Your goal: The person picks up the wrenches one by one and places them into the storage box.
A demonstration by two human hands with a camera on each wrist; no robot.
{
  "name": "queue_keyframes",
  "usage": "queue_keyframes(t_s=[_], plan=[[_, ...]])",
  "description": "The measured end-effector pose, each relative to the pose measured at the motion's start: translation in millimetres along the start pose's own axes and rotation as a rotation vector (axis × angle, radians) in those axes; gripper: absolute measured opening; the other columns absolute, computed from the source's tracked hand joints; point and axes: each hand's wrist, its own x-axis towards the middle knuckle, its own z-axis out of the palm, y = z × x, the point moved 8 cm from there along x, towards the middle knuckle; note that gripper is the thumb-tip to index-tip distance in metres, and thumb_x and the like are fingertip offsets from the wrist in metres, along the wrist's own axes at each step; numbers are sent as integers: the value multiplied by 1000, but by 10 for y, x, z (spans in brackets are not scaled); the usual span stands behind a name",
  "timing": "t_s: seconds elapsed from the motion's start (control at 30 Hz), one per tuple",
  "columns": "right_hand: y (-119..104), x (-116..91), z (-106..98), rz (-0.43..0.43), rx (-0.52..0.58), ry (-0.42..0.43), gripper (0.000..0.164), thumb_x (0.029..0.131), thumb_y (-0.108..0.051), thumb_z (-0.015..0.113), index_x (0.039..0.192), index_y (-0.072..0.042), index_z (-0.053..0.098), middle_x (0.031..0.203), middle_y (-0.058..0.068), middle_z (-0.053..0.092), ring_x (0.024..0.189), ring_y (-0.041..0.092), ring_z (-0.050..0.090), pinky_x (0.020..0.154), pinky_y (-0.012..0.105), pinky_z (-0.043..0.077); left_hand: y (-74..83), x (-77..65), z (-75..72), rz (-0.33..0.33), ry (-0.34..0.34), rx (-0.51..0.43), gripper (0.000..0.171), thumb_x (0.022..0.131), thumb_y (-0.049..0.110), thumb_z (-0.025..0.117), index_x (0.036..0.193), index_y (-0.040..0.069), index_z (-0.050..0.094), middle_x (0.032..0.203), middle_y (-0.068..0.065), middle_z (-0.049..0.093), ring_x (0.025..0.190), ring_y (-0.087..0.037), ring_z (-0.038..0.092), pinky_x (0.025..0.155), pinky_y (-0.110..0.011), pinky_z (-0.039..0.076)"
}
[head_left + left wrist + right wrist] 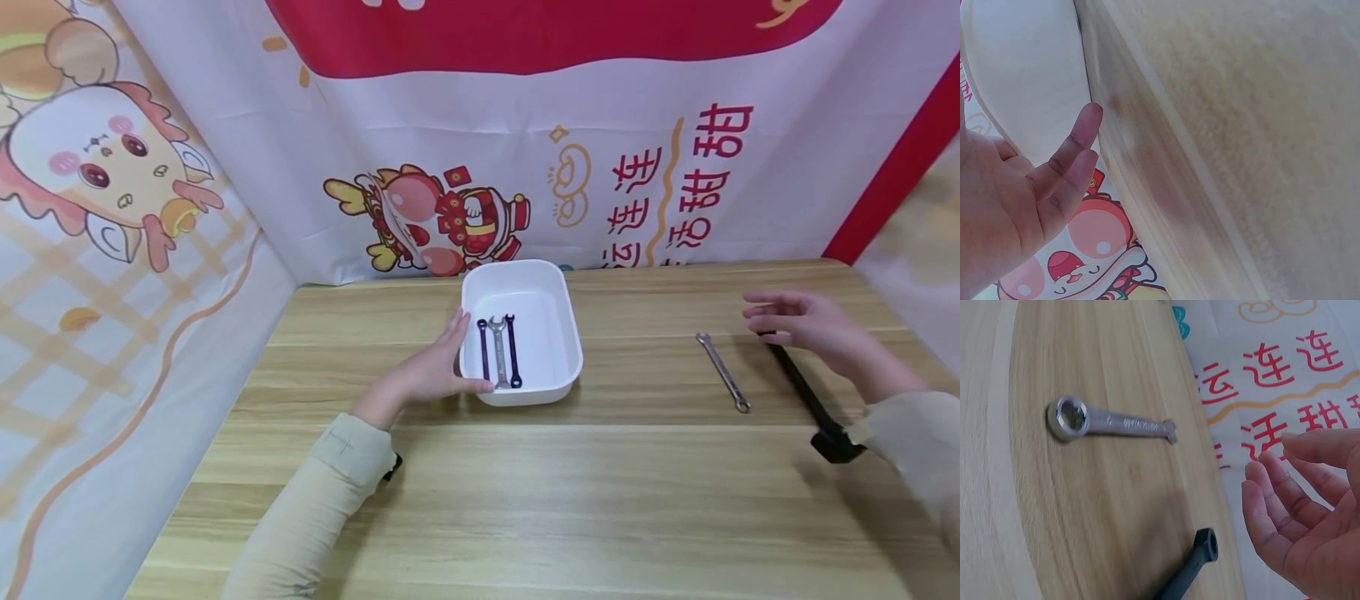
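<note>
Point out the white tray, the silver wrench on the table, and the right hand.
white tray (567,312): head view, right rim.
silver wrench (722,371): head view, middle of the shaft.
right hand (802,323): head view, back of the hand, above the table.

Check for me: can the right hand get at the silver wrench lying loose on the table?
Probably yes. The right hand hovers open just beside the silver wrench, which lies alone on bare table. Only the black wrench lies nearby, under the hand, not between them.
</note>
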Motion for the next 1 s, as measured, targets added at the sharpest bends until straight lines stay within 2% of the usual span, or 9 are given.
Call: queue_keyframes(t_s=[0.1,0.13,0.23,0.37,0.83,1.0], plan=[[49,-9,-21,18,-37,-4,28,105,-18,62,130,-25,53,103,-28,63,99,-5,63,83,19,56,-1,2,-1,1,-1,3,123,85,54,81,166,17,-4,168,5,-20,156,-25,2,123,-47,17],[64,-13,-31,25,-35,-3,27,105,-18,62,129,-26,54,103,-28,64,98,-5,63,83,19,57,1,2,-1,1,-2,4,123,85,54,80,166,17,-4,168,5,-21,156,-25,1,123,-47,17],[116,-28,-58,38,-15,-13,26,104,-16,62,118,-38,59,102,-28,64,96,-6,63,81,19,57,10,2,-3,4,-4,9,123,85,55,80,166,17,-4,168,4,-20,156,-25,0,123,-47,16],[173,-48,-100,49,34,-16,41,103,-9,62,103,-50,63,101,-26,67,93,-6,64,77,19,57,20,-3,-8,2,-3,5,122,85,54,80,166,18,-5,168,4,-21,156,-24,0,123,-46,16],[298,-103,-193,61,49,-4,51,101,-1,62,98,-52,65,96,-20,70,87,-2,67,73,20,58,35,-25,-14,-2,0,1,122,85,54,80,166,15,-3,169,2,-19,156,-24,-1,123,-47,16],[356,-131,-249,77,-1,-12,51,100,-3,65,98,-54,61,96,-23,68,87,-4,65,74,21,59,39,-26,-10,-2,-2,0,121,86,54,79,166,16,-3,169,2,-19,156,-24,-1,123,-47,16]])
